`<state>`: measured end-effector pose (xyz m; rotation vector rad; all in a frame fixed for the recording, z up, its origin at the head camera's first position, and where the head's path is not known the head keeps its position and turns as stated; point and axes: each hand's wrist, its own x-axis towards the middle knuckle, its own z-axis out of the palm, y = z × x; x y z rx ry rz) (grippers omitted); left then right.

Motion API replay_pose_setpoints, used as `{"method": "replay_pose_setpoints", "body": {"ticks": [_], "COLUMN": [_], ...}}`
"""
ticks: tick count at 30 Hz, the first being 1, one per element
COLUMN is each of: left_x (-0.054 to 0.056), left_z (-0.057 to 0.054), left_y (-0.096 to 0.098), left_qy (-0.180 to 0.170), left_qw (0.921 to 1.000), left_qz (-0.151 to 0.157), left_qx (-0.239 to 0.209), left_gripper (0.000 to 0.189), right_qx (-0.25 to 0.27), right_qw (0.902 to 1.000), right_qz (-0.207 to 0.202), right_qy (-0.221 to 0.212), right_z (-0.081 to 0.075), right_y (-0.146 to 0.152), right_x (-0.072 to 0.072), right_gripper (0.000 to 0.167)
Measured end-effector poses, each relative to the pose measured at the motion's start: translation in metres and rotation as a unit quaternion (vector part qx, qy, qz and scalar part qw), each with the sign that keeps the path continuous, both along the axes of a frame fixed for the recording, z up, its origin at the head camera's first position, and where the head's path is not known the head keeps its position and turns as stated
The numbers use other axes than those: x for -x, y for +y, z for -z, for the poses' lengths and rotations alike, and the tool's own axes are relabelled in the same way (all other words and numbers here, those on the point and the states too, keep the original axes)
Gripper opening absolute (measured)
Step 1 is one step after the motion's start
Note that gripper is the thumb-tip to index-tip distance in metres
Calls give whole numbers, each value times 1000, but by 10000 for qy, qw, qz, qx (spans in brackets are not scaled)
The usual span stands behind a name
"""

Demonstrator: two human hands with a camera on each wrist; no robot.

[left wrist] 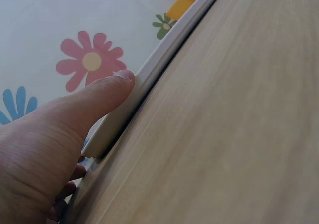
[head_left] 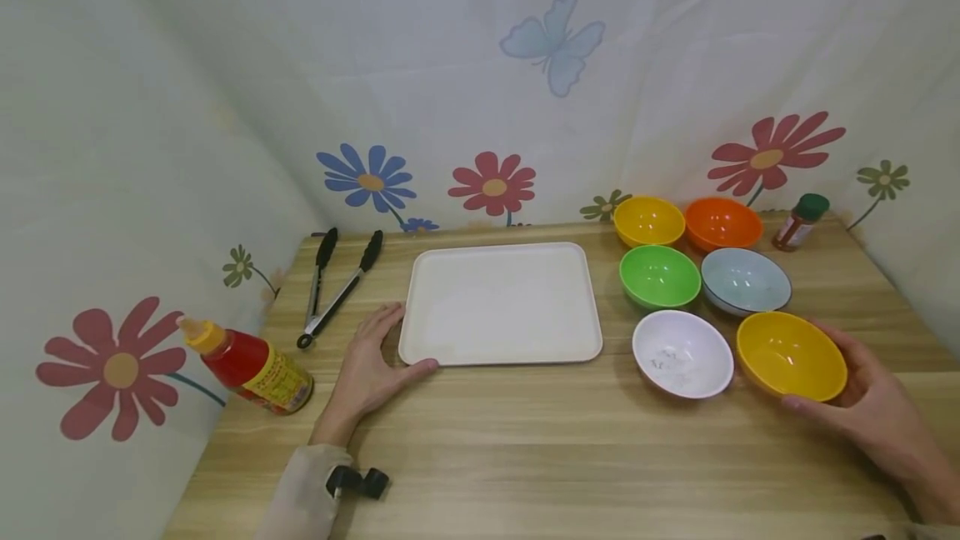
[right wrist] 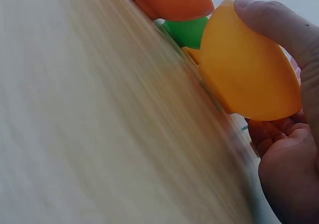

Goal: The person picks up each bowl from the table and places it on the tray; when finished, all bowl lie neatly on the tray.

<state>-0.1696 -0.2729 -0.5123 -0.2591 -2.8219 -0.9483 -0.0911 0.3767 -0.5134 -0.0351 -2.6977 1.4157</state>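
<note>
In the head view my right hand grips the front-right yellow bowl, thumb at its near side and fingers round the right side. The right wrist view shows the thumb on the rim of this yellow bowl, with the other fingers curled low beside it. At the near-left corner of a white rectangular tray, my left hand lies with thumb and fingers spread. Its thumb touches the front edge of the tray in the left wrist view, the fingers lying past the corner, partly hidden.
Beside the gripped bowl stand a white bowl, a pale blue bowl, a green bowl, an orange bowl and another yellow bowl. A green-capped jar, tongs and a red sauce bottle flank them and the tray.
</note>
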Motion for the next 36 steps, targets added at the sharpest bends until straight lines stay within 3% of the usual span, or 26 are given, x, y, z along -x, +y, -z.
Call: {"method": "replay_pose_setpoints", "body": {"ticks": [9,16,23,30,36], "left_x": [3,2,-2,-1,1], "left_z": [-2,-2,0,1,2], "left_y": [1,-4,-7,-5,-2], "left_qy": [40,22,54,54,-25], "left_qw": [10000,10000,10000,10000,10000], "left_qz": [24,11,-26,33,67], "left_qx": [-40,0,-25,18,-28], "left_gripper": [113,113,113,113,113], "right_qx": [97,162,206,4,158], "right_qw": [9992,9989,9943,9958,9943], "right_qz": [379,275,-175,-198,-521], "right_qy": [88,335,1030,889,917], "right_z": [-14,-37,-72,-93,-111], "right_y": [-4,-4,-14,-38,-62], "right_x": [-3,3,31,60,86], "right_gripper": [106,108,102,102,99]}}
